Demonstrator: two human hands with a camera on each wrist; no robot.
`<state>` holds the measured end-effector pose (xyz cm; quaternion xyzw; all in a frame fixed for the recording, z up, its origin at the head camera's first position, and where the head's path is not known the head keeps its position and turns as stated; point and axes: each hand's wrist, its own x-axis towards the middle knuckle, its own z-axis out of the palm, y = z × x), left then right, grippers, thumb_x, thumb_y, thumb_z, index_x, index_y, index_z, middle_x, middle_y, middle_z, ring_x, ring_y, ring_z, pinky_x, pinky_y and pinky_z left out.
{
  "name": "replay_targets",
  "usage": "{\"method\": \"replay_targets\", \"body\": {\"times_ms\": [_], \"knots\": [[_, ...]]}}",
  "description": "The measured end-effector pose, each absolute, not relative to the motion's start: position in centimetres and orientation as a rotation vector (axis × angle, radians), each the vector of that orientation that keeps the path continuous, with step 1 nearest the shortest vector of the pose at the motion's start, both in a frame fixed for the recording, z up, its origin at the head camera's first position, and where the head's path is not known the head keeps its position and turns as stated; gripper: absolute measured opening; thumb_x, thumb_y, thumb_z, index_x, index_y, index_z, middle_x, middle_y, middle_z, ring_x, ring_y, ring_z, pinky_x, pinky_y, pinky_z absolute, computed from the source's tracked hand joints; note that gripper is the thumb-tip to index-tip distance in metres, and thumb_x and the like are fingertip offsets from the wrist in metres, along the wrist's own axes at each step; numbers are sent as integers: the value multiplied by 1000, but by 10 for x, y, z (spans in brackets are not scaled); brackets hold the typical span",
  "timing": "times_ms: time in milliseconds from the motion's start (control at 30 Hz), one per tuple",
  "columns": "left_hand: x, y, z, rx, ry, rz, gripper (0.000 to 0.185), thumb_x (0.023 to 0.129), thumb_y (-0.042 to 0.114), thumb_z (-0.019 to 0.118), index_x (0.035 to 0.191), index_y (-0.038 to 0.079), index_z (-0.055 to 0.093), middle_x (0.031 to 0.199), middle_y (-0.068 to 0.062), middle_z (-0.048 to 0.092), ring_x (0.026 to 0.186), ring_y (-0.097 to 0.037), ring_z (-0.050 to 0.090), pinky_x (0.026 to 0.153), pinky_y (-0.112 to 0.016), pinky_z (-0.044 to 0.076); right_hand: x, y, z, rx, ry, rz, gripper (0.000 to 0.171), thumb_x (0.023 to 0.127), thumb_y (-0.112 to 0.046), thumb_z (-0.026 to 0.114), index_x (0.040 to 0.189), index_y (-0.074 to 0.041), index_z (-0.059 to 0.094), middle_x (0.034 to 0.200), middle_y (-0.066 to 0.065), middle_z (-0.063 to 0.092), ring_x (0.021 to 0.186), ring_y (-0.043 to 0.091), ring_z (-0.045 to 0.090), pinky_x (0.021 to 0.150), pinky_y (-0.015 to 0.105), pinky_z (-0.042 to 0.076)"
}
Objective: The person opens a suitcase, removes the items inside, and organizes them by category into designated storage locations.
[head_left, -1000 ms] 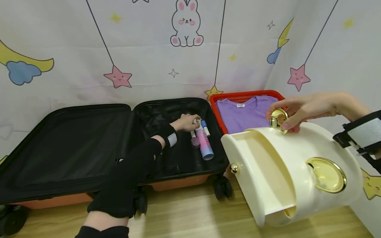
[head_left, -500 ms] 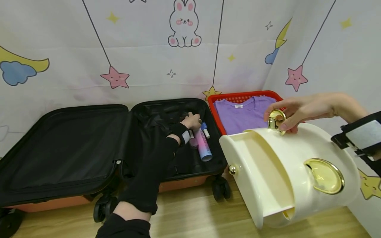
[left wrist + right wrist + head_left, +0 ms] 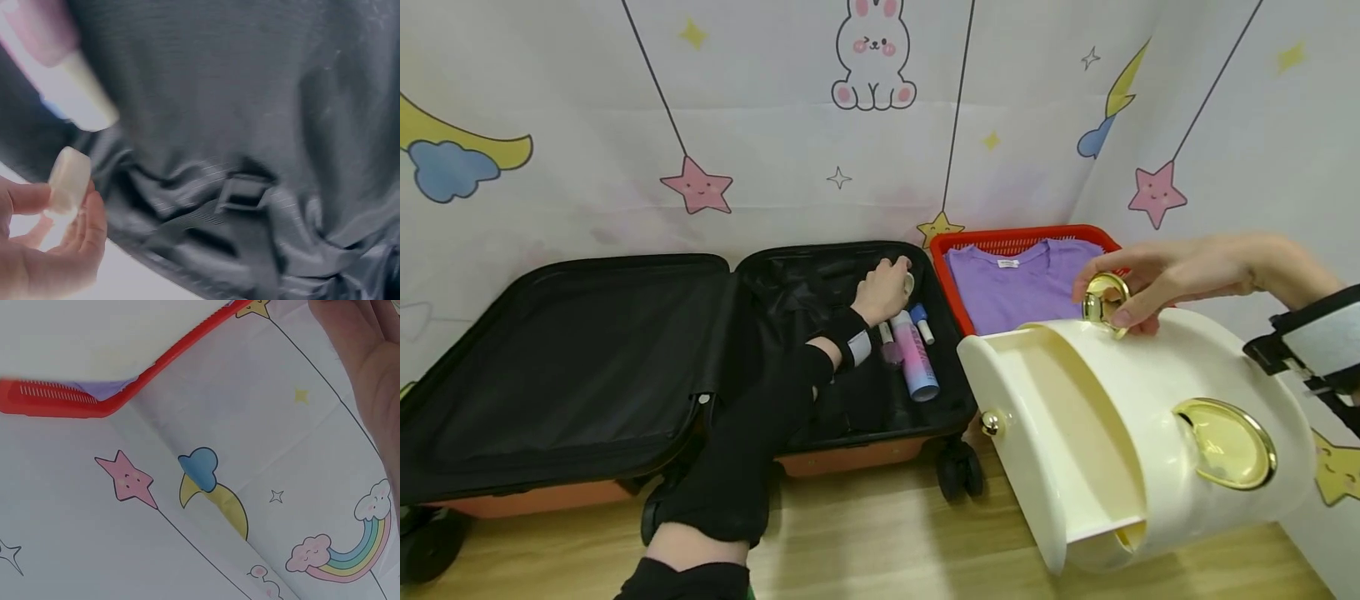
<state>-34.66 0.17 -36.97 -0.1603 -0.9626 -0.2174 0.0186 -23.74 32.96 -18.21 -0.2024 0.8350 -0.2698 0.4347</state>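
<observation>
1 white box (image 3: 1161, 396) tilts beside the suitcase (image 3: 853, 456), R hand (image 3: 1172, 277) curled on its ring handle (image 3: 1091, 307): prob. light, stiff, slick; lift there. Farther, L hand (image 3: 880, 293) pinches a small white round thing (image 3: 72, 178) nr. the spray can (image 3: 916, 362); likely light, hold its edge.

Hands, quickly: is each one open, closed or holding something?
Left hand: holding a small pale disc between thumb and fingers.
Right hand: holding the gold handle of the white box.
</observation>
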Motion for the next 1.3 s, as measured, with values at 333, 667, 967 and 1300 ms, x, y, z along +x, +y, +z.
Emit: {"method": "replay_targets", "body": {"times_ms": [333,667,967,1300], "knots": [[-296,6,-302,-753,-2728,-1349,33,102,19,57,131,6,63,105,-11,70,86,-21,61,71,-28,48,-241,328,-179,-491,2098,-651,35,99,-18,60,132,-23,48,95,7,62,88,25,65,85,32,52],[-235,15,-265,-1175,-2655,-1905,30,97,24,66,122,9,72,110,-6,75,101,-11,63,87,-25,53,-239,327,-180,-482,2104,-649,37,99,-20,61,133,-21,47,97,7,63,88,24,64,85,33,52],[-213,26,-269,-1581,-2695,-1592,28,101,13,56,119,2,74,111,-10,74,95,-3,57,78,-13,43,-237,328,-181,-472,2103,-659,38,99,-20,61,134,-20,45,97,6,64,89,23,65,86,31,51],[-208,13,-271,-1594,-2623,-1391,34,106,21,46,126,8,71,131,-8,63,124,-16,54,99,-24,45,-235,329,-180,-472,2118,-661,38,99,-20,60,134,-21,45,100,7,64,89,23,65,85,31,52]]}}
